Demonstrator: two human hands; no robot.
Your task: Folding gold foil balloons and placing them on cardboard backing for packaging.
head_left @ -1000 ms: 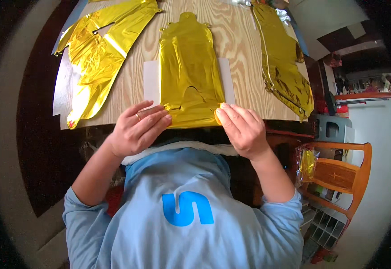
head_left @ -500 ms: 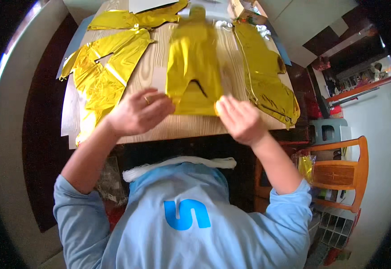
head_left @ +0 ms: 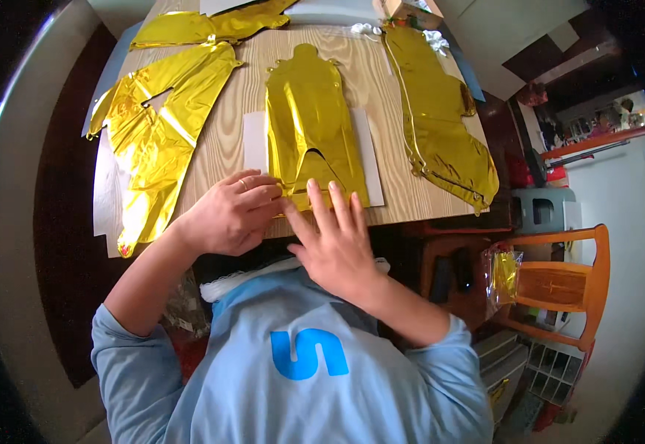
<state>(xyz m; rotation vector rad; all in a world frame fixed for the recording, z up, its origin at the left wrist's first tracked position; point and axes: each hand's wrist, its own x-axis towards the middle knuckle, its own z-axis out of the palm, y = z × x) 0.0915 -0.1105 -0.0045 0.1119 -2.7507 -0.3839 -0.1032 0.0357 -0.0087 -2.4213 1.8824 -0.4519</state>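
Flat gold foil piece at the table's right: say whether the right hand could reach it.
Likely yes: the right hand is open, and nothing tall stands between it and that gold foil piece, just white board and wooden tabletop.

On my feed, a pale wood-grain table [head_left: 241, 81] fills the upper middle. To the right I see a brown wooden chair [head_left: 555, 286], a grey-blue plastic stool [head_left: 544, 194] near it and a grid-like rack [head_left: 552, 370] lower down. A cluttered shelf [head_left: 596, 142] with a reddish edge sits farther up. Leftward, I make out a dark brown panel [head_left: 71, 222] and a bright strip of light [head_left: 2, 111] along the rim.
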